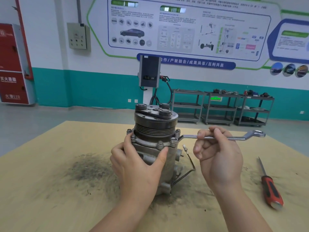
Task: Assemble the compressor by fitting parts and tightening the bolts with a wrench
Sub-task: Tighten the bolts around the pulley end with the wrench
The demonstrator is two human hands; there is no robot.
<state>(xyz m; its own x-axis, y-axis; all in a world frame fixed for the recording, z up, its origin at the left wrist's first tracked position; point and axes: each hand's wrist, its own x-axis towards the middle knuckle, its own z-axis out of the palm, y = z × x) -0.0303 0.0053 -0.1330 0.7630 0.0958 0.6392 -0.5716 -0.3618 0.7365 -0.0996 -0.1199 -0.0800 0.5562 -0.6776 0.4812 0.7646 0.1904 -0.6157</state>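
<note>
Compressor (155,141) dead centre in the head view, standing upright on the tan table (50,190), pulley end up, and it is the landmark for everything else. One compressor, one wrench, one screwdriver, two hands. Count the bolts round the flange below the pulley: five show from this side, one near the left hand's fingertips, one further back on the left, one at the front (160,144), one at the back right, and one at the right under the wrench's ring. Left hand (138,166) wraps the compressor's body from the front left, thumb spread along the front just under the flange, fingers curled round the far left side, gripping it. Right hand (219,158) sits just right of the compressor, pinching the shaft of the wrench (220,137) between thumb and fingertips, the other fingers curled beneath. That wrench runs level from the right-hand flange bolt out past the hand, its free ring end well right of the compressor. A thin black wire (190,166) with a white plug trails off the compressor's right side, between body and right hand. Screwdriver (270,186), red and black handle, lies on the table far right of the compressor, untouched. Dark grime (90,169) smudges the table left of the compressor's base.
</note>
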